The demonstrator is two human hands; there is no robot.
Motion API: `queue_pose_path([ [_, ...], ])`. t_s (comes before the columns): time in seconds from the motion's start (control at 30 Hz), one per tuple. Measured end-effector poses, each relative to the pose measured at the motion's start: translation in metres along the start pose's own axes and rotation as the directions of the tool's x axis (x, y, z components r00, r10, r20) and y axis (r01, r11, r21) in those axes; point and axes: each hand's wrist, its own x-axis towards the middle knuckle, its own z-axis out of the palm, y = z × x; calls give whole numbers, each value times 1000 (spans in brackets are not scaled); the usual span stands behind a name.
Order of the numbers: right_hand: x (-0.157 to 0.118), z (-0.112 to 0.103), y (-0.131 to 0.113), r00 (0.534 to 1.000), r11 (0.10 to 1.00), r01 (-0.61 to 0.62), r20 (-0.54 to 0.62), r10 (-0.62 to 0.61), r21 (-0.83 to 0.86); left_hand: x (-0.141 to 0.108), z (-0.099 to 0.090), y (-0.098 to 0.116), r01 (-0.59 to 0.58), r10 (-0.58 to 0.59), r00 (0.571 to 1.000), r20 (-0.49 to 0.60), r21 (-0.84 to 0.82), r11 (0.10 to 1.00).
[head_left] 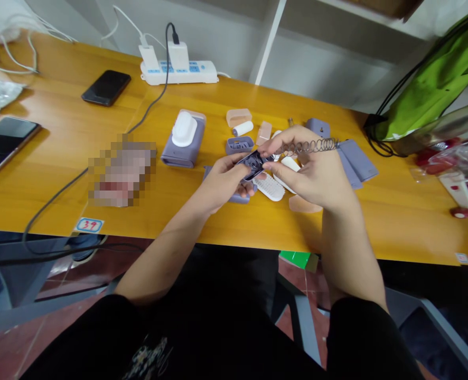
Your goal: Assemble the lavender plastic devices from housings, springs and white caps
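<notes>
My left hand [226, 182] holds a small dark housing [253, 164] with its hollow side up, thumb along its edge. The fingers of my right hand [317, 174] close at the housing's right end, on a thin metal coil spring [315, 145] that stretches rightward across the hand. What the spring's near end touches is hidden by the fingers. Beneath the hands lie a white oval piece with rows of small teeth [271, 188], a white elongated piece [291, 168] and a purple part [240, 198]. A peach translucent piece [304, 205] is partly under my right hand.
Behind the hands lie a purple cup [234, 145], a white cylinder [243, 128] and a peach cover [239, 117]. Purple panels [358, 161] are at right. A purple box with a white cap [184, 137], phones [106, 87], a power strip [202, 72] and a cable [150, 108] are left.
</notes>
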Motion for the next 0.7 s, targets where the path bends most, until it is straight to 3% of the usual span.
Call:
queue_pose_path([
  [0.43, 3, -2, -9, 999, 997, 23, 41, -20, -74, -5, 6, 5, 40, -19, 992, -127, 163, 986],
  [0.7, 0, 3, -15, 999, 997, 30, 31, -27, -73, -6, 4, 0, -26, 54, 991, -122, 220, 975],
])
